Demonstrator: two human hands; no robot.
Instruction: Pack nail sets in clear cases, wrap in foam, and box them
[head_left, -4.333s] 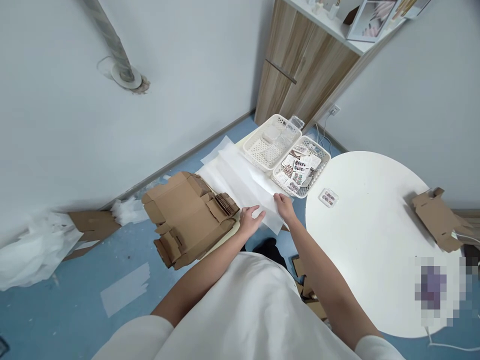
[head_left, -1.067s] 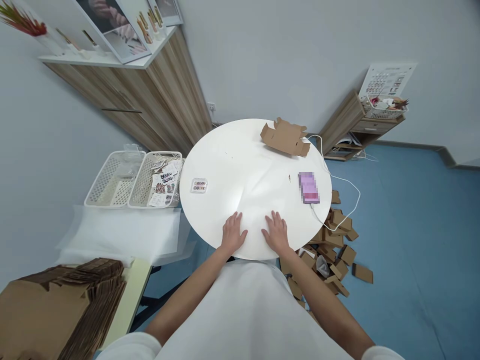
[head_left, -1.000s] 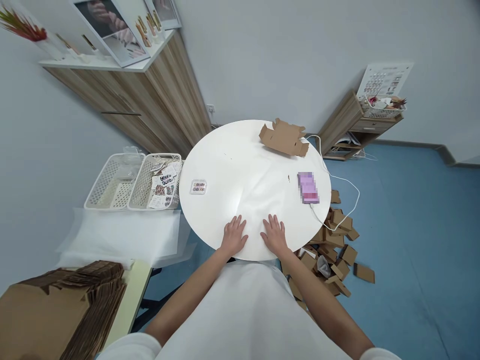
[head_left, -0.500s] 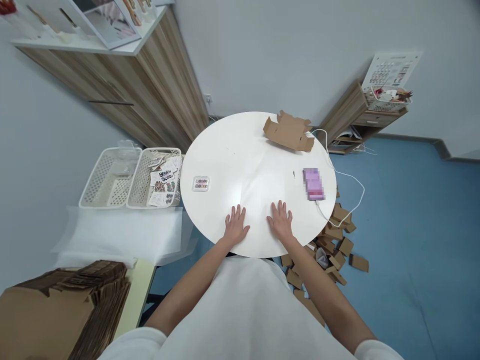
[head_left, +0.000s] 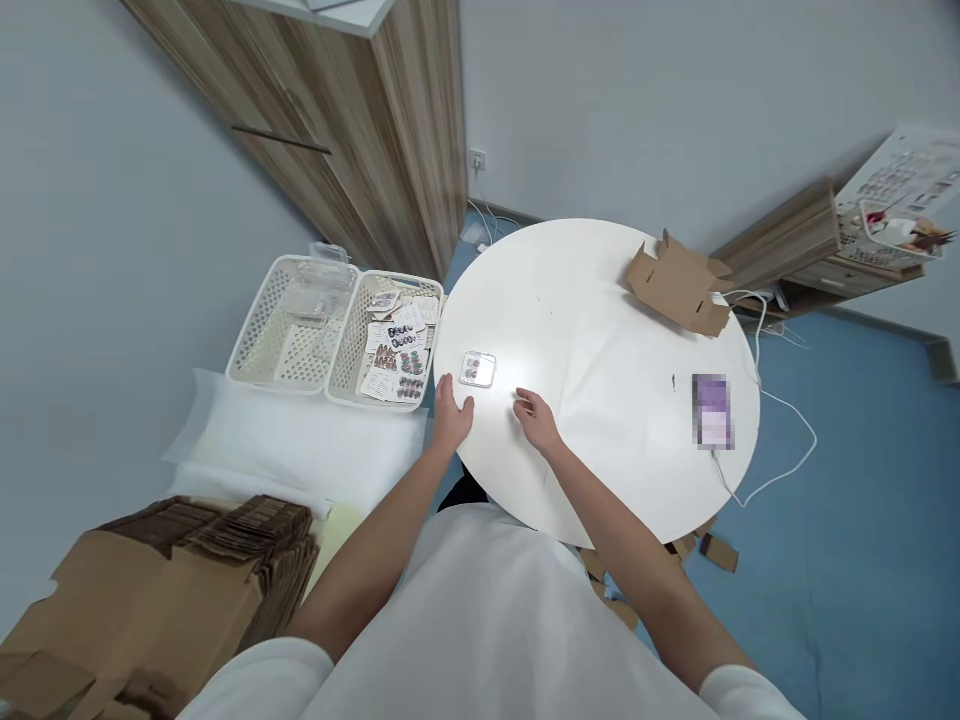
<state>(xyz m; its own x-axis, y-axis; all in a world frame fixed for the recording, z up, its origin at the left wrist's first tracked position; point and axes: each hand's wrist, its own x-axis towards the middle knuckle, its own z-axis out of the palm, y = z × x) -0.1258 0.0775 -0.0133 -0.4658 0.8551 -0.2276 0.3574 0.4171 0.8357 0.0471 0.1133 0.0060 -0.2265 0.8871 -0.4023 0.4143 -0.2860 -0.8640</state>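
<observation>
A small clear plastic case (head_left: 478, 369) with several purplish press-on nails inside lies flat near the left side of the white round table (head_left: 615, 470). Just below its left corner is my left hand (head_left: 452, 418), thumb apart from the fingers and nothing held. My right hand (head_left: 538, 422) hovers over the table to the right of the case, its fingers loosely bent and apart, also without anything in it. An unfolded brown cardboard box (head_left: 679, 285) rests at the table's far right edge.
A pixelated purple item (head_left: 712, 412) with a white cable (head_left: 799, 465) sits at the table's right. Left are a basket of nail cards (head_left: 349, 365) and a basket with clear cases (head_left: 259, 320). Flattened cardboard boxes (head_left: 150, 600) are stacked lower left; small boxes (head_left: 718, 553) lie on the floor.
My view has turned left. Both hands have lifted from lying flat at the table's front edge and moved left toward the clear case. My right hand's fingers have become more bent.
</observation>
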